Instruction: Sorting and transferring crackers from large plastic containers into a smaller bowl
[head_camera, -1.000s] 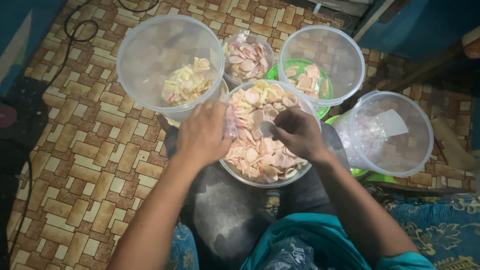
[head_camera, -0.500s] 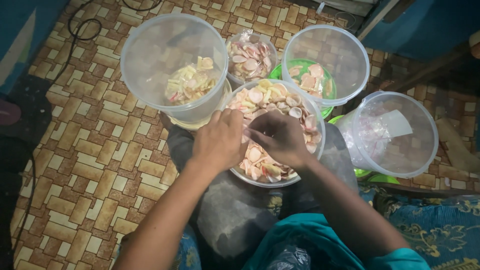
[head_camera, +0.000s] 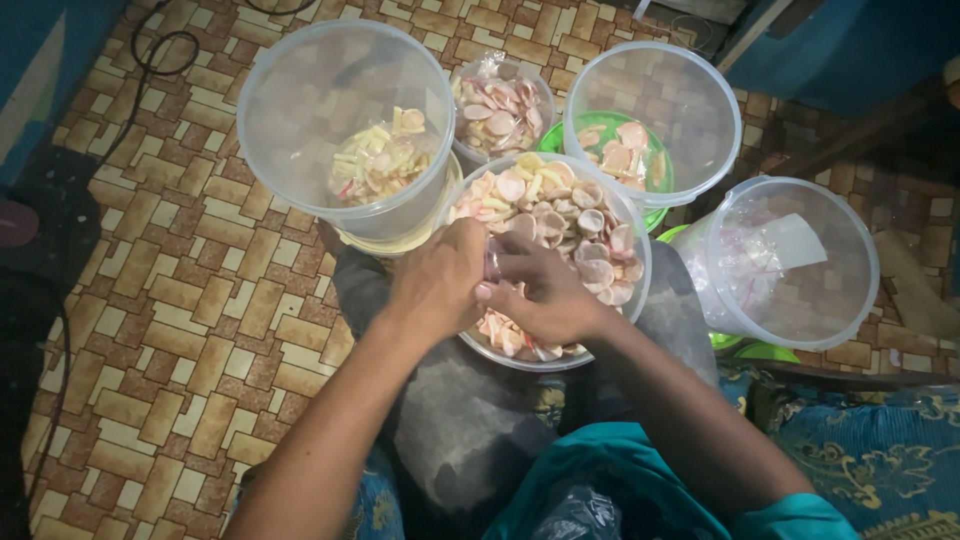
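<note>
So we're looking straight down at a pretty crowded spot. The metal bowl (head_camera: 630, 300) of pink and cream round crackers (head_camera: 575, 215) sits on our lap, and it's boxed in on the far side: the big clear bucket (head_camera: 300, 110) with yellowish chips at its bottom stands against its left rim, the small tub (head_camera: 470, 80) of pink slices sits just behind it, the second clear bucket (head_camera: 700, 90) with a green base touches its right far edge, and a third clear bucket (head_camera: 850, 260) holding a clear plastic bag stands off to the right, close but apart. Real open room is only on the left, over the woven-pattern tiled floor (head_camera: 170, 330), where a black cable (head_camera: 150, 60) loops near the far corner. On the right, a patterned blue cushion (head_camera: 870, 450) fills the near side.

Both hands meet over the near left part of the bowl. Our left hand (head_camera: 440, 285) is curled narrow, fingers bent down onto the crackers at the rim. Our right hand (head_camera: 545, 290) is curled too, fingertips (head_camera: 487, 292) pressed up against the left hand. Something small and pinkish sits pinched between them, but we can't tell exactly what, or which hand really has it.
</note>
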